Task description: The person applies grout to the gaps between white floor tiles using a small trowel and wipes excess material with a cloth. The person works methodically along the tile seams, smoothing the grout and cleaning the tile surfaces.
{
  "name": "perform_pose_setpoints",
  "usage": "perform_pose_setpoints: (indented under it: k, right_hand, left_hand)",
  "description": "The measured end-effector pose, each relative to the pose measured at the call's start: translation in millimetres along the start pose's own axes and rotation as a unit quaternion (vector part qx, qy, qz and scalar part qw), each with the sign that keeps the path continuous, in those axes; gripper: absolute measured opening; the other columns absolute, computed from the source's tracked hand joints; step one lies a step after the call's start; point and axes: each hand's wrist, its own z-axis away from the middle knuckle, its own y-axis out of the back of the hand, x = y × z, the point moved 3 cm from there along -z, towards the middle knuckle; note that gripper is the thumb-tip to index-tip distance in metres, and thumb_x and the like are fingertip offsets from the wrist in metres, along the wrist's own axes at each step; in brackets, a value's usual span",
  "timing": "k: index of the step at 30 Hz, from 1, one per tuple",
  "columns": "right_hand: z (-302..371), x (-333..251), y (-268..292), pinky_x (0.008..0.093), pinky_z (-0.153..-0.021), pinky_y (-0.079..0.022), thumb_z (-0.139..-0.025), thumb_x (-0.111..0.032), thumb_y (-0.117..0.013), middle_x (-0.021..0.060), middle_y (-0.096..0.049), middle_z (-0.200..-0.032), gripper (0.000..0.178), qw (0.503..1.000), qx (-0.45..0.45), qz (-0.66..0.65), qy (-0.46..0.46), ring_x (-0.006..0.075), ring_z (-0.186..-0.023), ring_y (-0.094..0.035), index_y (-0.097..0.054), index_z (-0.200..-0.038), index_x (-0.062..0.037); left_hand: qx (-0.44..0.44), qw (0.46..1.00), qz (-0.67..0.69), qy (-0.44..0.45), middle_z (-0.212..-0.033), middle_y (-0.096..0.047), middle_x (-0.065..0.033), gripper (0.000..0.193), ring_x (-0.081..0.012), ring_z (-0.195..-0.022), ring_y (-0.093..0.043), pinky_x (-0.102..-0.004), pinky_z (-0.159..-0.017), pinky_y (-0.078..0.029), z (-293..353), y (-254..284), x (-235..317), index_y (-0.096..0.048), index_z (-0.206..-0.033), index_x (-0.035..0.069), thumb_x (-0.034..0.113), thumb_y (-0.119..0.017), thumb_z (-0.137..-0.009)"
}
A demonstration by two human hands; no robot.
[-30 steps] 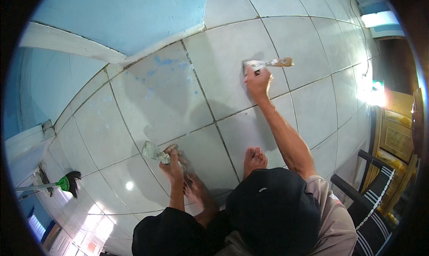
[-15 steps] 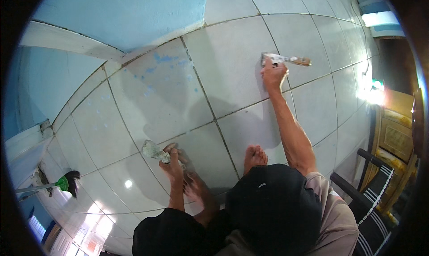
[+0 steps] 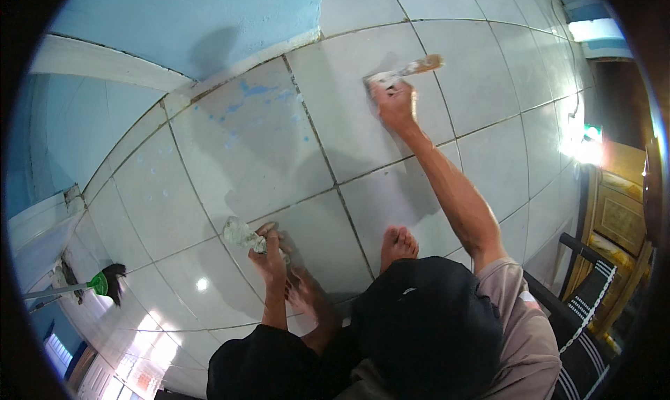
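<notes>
My right hand is out over the white tiled floor, fingers closed around the blade end of a paint scraper. Its blade is smeared white, and the bare wooden handle sticks out to the right. The working edge is partly hidden and appears to lie on the tile. Close to my feet, my left hand grips a crumpled pale greenish-white rag just above the floor. Blue paint specks spot the tile left of the scraper.
A light-blue wall with a white skirting edge borders the floor ahead. A green-and-black broom stands at the left. My bare foot is on the tiles. At the right are a black chair and a wooden cabinet.
My right hand has slid the scraper left and slightly farther away across the tile, with the handle now angled upward. My left hand and the rag have hardly moved.
</notes>
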Motion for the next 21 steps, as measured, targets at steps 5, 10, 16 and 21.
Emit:
perform_pose_setpoints:
  k: [5, 10, 16, 21]
  right_hand:
    - [-1, -27, -13, 0.0424, -0.062, -0.053, -0.087, -0.023, -0.071, 0.0240, -0.067, -0.069, 0.030, 0.981, -0.048, -0.076, -0.171, 0.0303, -0.064, -0.070, -0.069, -0.080, 0.0069]
    - [20, -37, -21, 0.0395, -0.059, -0.052, -0.087, -0.024, -0.072, 0.0174, -0.069, -0.069, 0.029, 0.993, -0.104, -0.020, 0.054, 0.0238, -0.062, -0.069, -0.072, -0.083, 0.0043]
    - [24, -33, -23, 0.0340, -0.063, -0.053, -0.089, -0.021, -0.073, 0.0102, -0.071, -0.073, 0.021, 0.990, -0.133, 0.004, 0.052, 0.0157, -0.066, -0.066, -0.074, -0.089, 0.0004]
    - [37, -53, -19, 0.0335, -0.067, -0.055, -0.090, -0.020, -0.072, 0.0130, -0.075, -0.084, 0.021, 0.980, -0.195, -0.044, 0.020, 0.0137, -0.073, -0.069, -0.075, -0.098, -0.0004]
  left_hand:
    - [0.016, 1.000, -0.022, -0.015, -0.082, -0.065, -0.0091, 0.023, -0.0138, -0.057, -0.058, -0.0280, -0.057, -0.048, 2, 13, 1, -0.066, -0.113, -0.006, 0.007, -0.057, -0.097]
    - [-0.018, 0.999, -0.030, -0.012, -0.080, -0.065, -0.0089, 0.023, -0.0134, -0.056, -0.057, -0.0286, -0.054, -0.050, -3, 4, 4, -0.067, -0.113, -0.006, 0.007, -0.058, -0.097]
    - [-0.025, 0.999, -0.032, 0.015, -0.078, -0.063, -0.0079, 0.026, -0.0136, -0.056, -0.057, -0.0281, -0.055, -0.047, -2, 2, 9, -0.065, -0.116, -0.006, 0.009, -0.058, -0.097]
    - [-0.034, 0.999, -0.020, 0.008, -0.078, -0.063, -0.0081, 0.026, -0.0136, -0.055, -0.057, -0.0279, -0.054, -0.047, -4, 4, 7, -0.065, -0.116, -0.006, 0.009, -0.058, -0.096]
